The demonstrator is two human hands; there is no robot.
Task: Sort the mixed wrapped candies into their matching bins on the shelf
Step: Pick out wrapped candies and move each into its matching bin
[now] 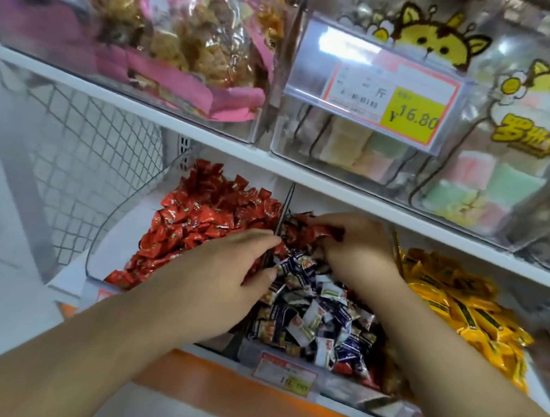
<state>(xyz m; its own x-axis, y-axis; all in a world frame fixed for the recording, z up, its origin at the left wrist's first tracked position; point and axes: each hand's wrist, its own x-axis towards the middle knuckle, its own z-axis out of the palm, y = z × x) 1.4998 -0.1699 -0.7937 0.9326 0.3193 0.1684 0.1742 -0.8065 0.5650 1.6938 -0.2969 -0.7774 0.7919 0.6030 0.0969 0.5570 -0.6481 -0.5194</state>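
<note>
To the left of our left hand (pixel 226 270) lies the red bin (pixel 108 215), heaped with red candies (pixel 207 216) and nothing else that we can see, so that one looks sorted. Our left hand reaches over the clear divider (pixel 281 222) between this bin and the next, fingers fairly straight and spread on the pile, the thumb touching the dark wrappers just beyond it; we cannot tell whether it pinches a piece.

Between our two hands sits the middle bin (pixel 363 403), mostly dark blue and white candies (pixel 318 313). Here the work is left: stray red candies (pixel 301 233) are bunched at the back of it, right under our right hand (pixel 350 244), and one or two red wrappers show at its front edge (near the price label (pixel 285 372)). Our right hand is curled over that red bunch, fingers closed around a handful, so we judge it is gathering them to carry across the divider.

To the right of our right hand, the yellow candies (pixel 457 305) fill their own bin, unmixed as far as we can see.

We judge the sorting well along, with the middle bin's reds the remaining job.
</note>
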